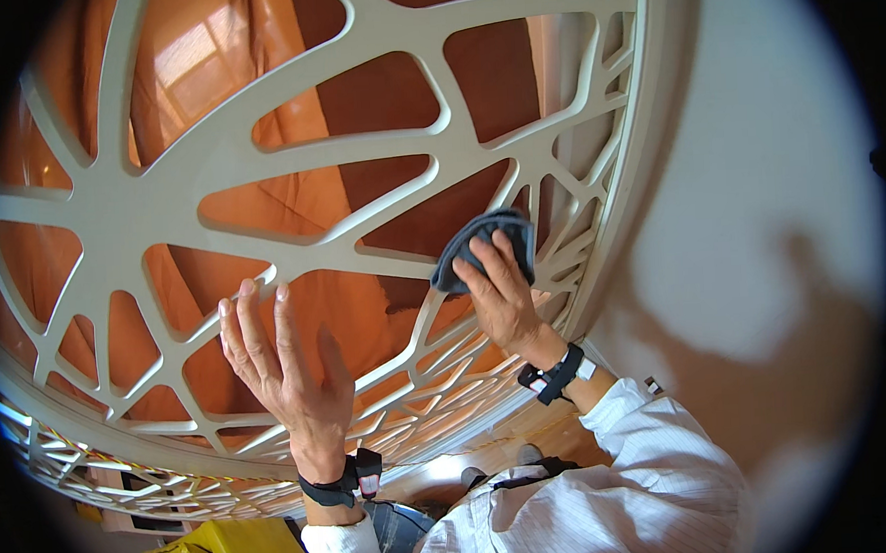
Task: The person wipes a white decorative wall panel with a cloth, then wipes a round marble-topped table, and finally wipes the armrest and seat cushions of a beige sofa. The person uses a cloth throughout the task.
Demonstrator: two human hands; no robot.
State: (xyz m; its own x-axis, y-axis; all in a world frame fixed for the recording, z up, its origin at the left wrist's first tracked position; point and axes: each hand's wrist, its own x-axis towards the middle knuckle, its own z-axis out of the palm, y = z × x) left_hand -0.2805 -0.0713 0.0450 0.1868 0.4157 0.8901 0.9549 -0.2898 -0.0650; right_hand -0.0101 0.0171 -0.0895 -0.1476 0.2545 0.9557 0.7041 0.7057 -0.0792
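A white lattice panel (242,167) with rounded cut-outs stands in front of me. My right hand (503,296) presses a folded dark grey-blue cloth (486,237) against a strut right of the panel's middle. Spread fingers of my left hand (290,367) are raised at the lower left of the panel, with nothing held; the fingertips lie over a strut, and whether they touch it I cannot tell. Both wrists wear black straps.
Behind the lattice hang orange sheets (207,86) beside a dark red-brown surface (381,92). A pale wall (744,148) adjoins the panel's frame at right. Below run a yellow-and-red twisted cord (220,477) and a wooden floor (453,467). A yellow padded item (247,549) stands lower left.
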